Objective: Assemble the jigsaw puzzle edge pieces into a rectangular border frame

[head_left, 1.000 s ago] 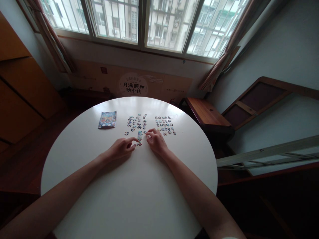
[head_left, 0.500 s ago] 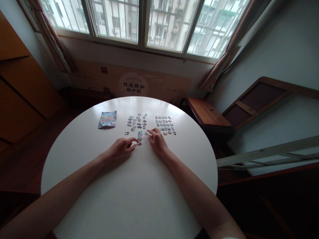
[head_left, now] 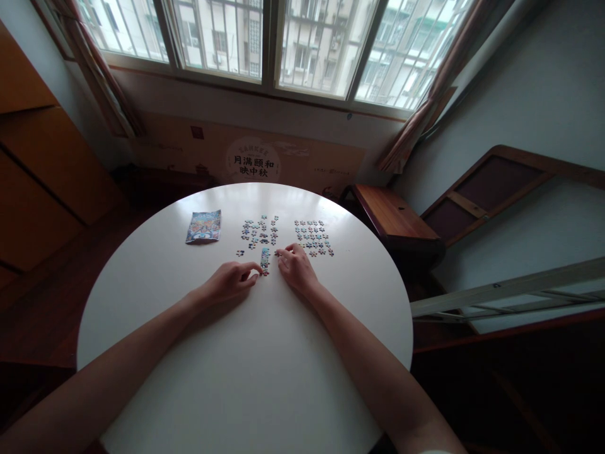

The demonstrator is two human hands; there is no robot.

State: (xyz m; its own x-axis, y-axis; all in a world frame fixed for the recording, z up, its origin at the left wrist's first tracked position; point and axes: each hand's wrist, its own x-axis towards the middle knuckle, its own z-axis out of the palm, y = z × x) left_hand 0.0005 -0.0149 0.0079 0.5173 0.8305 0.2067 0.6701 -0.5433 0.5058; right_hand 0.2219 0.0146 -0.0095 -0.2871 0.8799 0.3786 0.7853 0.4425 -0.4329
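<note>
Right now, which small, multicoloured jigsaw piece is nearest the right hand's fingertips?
The loose piece just right of the narrow, multicoloured joined strip, at the fingertips of the bare right hand; the other loose pieces lie farther from them.

The white counter (head_left: pixel 236 384) is showing a smooth, glossy face, with its far edge reflecting window light in a pale sheen. On it, the loose puzzle pieces (head_left: pixel 322 252) are looking like thin printed card, too small for their finish to be told, and the joined strip (head_left: pixel 265 255) is appearing of the same stuff. The picture sheet (head_left: pixel 203 227) is looking like printed paper. Beyond, the window panes (head_left: pixel 312 50) are reading as clear glass, the curtain (head_left: pixel 416 135) is hanging as soft cloth, the bench (head_left: pixel 394 211) is showing smooth, faintly shiny wood, and the wall (head_left: pixel 534 107) is looking matt.
</note>
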